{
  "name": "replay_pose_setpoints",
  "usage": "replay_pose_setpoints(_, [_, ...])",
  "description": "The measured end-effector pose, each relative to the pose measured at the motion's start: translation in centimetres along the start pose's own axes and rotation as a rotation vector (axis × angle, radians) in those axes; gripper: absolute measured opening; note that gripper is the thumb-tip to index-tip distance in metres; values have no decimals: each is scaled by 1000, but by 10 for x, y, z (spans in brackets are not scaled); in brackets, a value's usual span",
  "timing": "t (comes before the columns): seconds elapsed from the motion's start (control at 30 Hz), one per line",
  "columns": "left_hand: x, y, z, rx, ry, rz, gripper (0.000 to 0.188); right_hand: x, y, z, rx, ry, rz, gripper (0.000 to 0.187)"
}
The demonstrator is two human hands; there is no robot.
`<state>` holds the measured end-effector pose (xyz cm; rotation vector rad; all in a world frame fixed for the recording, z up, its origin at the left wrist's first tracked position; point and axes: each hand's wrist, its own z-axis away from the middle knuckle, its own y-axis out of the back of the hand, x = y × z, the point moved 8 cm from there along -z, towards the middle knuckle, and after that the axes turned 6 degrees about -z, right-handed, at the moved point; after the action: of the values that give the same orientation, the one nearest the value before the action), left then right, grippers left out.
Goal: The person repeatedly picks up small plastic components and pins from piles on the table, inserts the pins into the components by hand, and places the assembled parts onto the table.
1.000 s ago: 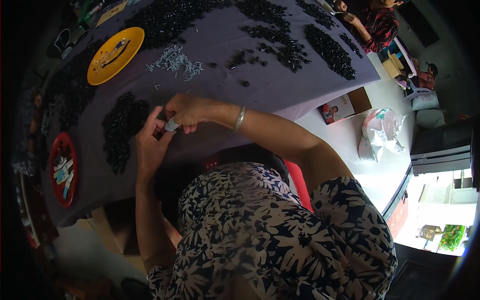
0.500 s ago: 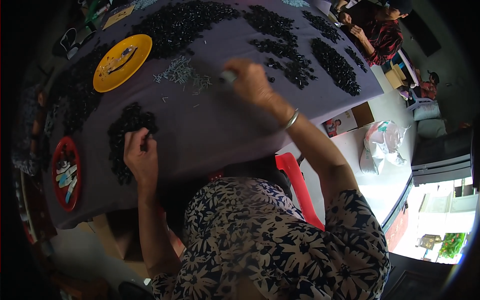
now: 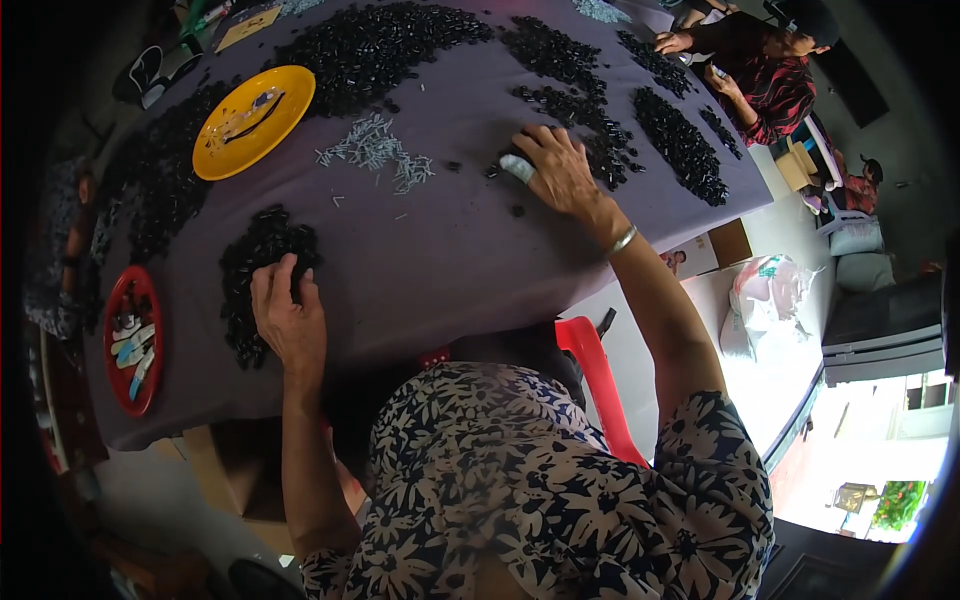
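- Nearest, a red chair (image 3: 598, 392) stands to the right of and nearer than the left hand's fingers, just past the edge of the cloth-covered worktop (image 3: 430, 270).
- The left hand (image 3: 290, 320) rests against a pile of small black pieces (image 3: 264, 232), which spreads left of and beyond its fingers; thumb and index finger curl toward each other, but against such dark pieces I cannot tell whether they grip one.
- Left of those fingers, well apart, a red tray (image 3: 136, 408) holds slim tools (image 3: 134, 350).
- The right hand (image 3: 562, 178) is lowered over the worktop, fingers bent, the thumb with its pale wrap (image 3: 517, 167) apart from the index finger; loose black pieces (image 3: 517, 211) lie near them.
- Left of the right hand's fingers lies a scatter of pale sticks (image 3: 370, 145).
- Farther left, a yellow plate (image 3: 218, 162) carries a dark strip (image 3: 250, 125).
- Beyond both hands' fingers spreads a large black heap (image 3: 385, 45).
- Far right of the right hand's fingers, a co-worker (image 3: 778, 85) is at the worktop's edge.
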<state>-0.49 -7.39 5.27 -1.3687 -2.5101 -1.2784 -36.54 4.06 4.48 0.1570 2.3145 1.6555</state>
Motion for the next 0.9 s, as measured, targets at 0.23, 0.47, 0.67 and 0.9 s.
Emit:
replay_pose_setpoints(0.23, [-4, 0, 1, 24, 9, 43, 30, 8, 14, 40, 4, 71, 70, 57])
replay_pose_setpoints(0.47, [-9, 0, 4, 33, 36, 115, 27, 53, 33, 7, 245, 54, -168, 41])
replay_pose_setpoints(0.67, [-4, 1, 2, 38, 18, 107, 24, 82, 7, -52, 98, -135, 41, 52])
replay_pose_setpoints(0.9, [-8, -2, 3, 6, 55, 132, 23, 23, -19, -57, -62, -149, 86, 65])
